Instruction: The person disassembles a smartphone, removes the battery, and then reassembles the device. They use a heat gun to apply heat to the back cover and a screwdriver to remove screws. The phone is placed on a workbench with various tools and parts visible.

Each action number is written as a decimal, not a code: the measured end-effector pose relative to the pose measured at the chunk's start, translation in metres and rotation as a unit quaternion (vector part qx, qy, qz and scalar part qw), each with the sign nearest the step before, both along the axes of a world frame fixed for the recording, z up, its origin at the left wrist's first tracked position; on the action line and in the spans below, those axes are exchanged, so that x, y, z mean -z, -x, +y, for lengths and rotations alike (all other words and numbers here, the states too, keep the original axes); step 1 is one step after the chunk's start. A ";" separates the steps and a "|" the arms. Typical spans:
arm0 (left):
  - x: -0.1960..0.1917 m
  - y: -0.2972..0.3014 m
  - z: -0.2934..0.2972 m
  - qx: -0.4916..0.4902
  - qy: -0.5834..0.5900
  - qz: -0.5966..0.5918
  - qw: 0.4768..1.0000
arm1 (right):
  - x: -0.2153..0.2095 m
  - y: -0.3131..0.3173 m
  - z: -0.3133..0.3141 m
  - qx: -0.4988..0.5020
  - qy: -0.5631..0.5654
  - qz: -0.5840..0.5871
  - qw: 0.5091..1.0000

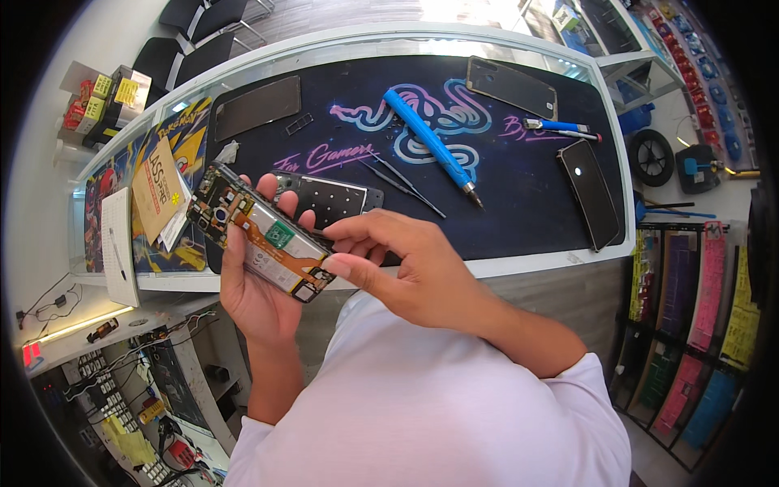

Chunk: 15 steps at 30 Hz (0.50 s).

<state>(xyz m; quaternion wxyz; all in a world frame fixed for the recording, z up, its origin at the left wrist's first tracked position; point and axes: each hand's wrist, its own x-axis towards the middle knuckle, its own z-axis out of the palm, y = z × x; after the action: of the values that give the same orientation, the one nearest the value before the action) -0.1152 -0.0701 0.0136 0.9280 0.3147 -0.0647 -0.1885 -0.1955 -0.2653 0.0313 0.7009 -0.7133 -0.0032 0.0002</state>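
Observation:
An opened smartphone (268, 258), its battery, orange ribbon cable and circuit boards bare, lies tilted across my left hand (258, 304). That hand is closed around it, thumb on the near edge and fingertips showing along the far one. My right hand (418, 264) has its thumb and curled fingers at the phone's lower right end, pinching the edge there; the inner fingertips are partly hidden. Just behind the phone, a black phone part with rows of light dots (345, 199) rests on the dark mat (519, 203). A pair of tweezers (408, 187) lies beside it.
A blue pen-shaped screwdriver (430, 138) lies mid-mat. Phone panels (260, 107) (513, 87), a dark phone (588, 195) and a blue-and-white pen (560, 127) lie farther out. Papers (162, 191) and a notepad (120, 247) are at left. A white rim (560, 258) edges the table.

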 end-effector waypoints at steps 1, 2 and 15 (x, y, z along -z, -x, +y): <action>0.001 -0.005 0.010 -0.007 0.025 -0.002 1.000 | 0.002 0.000 -0.005 0.051 0.061 -0.044 0.996; 0.001 -0.008 0.019 -0.016 0.051 -0.005 0.999 | 0.003 0.002 -0.014 0.084 0.096 -0.053 0.990; 0.022 -0.022 0.058 -0.111 0.018 0.028 0.993 | 0.023 -0.023 -0.039 0.140 0.489 -0.054 0.859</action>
<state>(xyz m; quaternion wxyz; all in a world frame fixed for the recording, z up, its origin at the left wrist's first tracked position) -0.0935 -0.0118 -0.0083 0.9503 0.2976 -0.0063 -0.0917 -0.1730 -0.3044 0.0086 0.2530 -0.9561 0.0599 -0.1351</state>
